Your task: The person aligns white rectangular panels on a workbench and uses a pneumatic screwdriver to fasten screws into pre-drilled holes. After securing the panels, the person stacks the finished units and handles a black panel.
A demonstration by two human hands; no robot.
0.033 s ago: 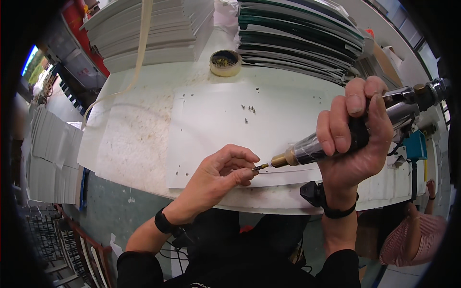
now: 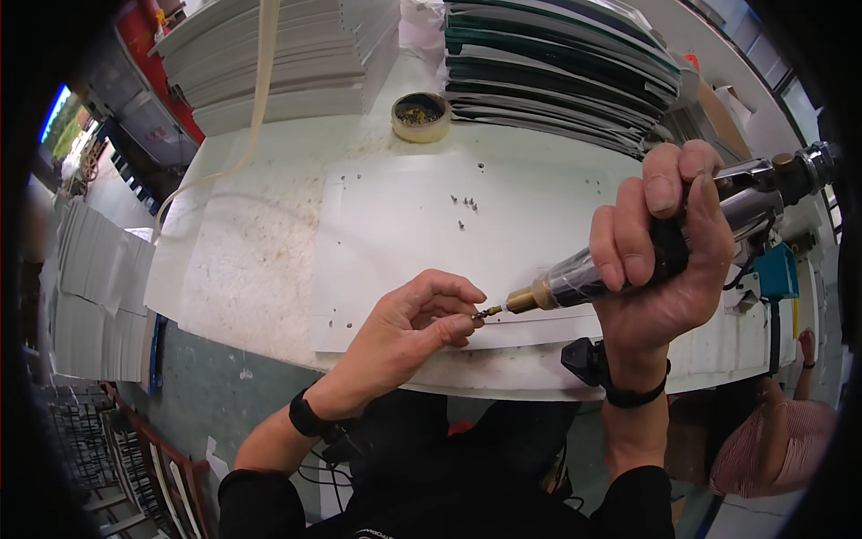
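Our left hand, above the white panel's near edge, pinches a small metal piece between thumb and fingers at the tip of a power screwdriver. Too little shows to tell whether it is a screw or the bit. Our right hand, over the panel's near right corner, wraps the screwdriver's body, its brass nose aimed left. The hands are apart, joined only by the tool.

If the driver spun now, it could nip our fingertips; a loose pinch or poor seating could drop the piece.

Below, the white panel carries loose screws past its middle, which a sleeve or knock could scatter. Beyond its far edge sits a round tub of small hardware, with a pale stack behind to the left and a dark-layered stack behind to the right.
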